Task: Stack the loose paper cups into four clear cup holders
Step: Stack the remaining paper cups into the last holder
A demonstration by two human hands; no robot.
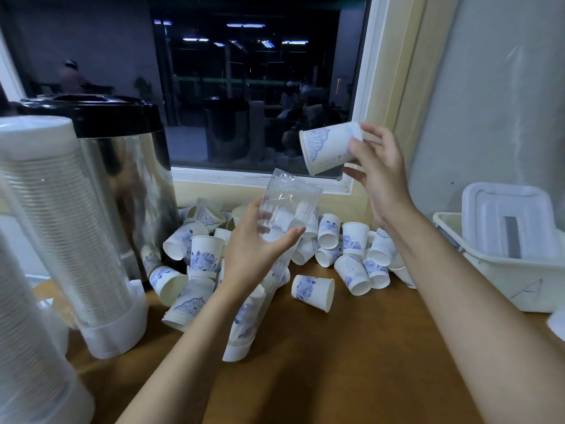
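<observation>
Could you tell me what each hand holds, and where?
Left hand: clear cup holder, near its top. Right hand: paper cup, by its base.

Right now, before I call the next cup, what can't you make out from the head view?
- Cup count inside the tilted clear plastic cup holder: glare and the left hand cover it.
- Base of the blue-patterned white paper cup: the right hand hides it.
- Nearest filled clear holder, lower left: cut off by the frame edge.
- Loose paper cups: some are hidden behind the held holder.
</observation>
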